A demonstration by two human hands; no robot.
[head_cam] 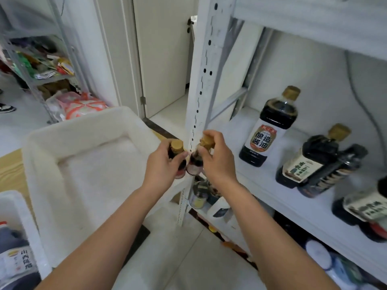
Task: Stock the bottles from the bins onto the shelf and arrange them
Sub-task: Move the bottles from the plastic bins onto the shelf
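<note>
Though pale, shelf beside door.

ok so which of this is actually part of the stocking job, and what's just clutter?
Job:
- left hand gripping small bottle
- right hand gripping second small bottle
- white bin
- shelf, soy sauce bottles on it
- labelled bottle in the lower-left bin

Clutter:
- wire rack of packets
- bags on the floor
- door
</note>
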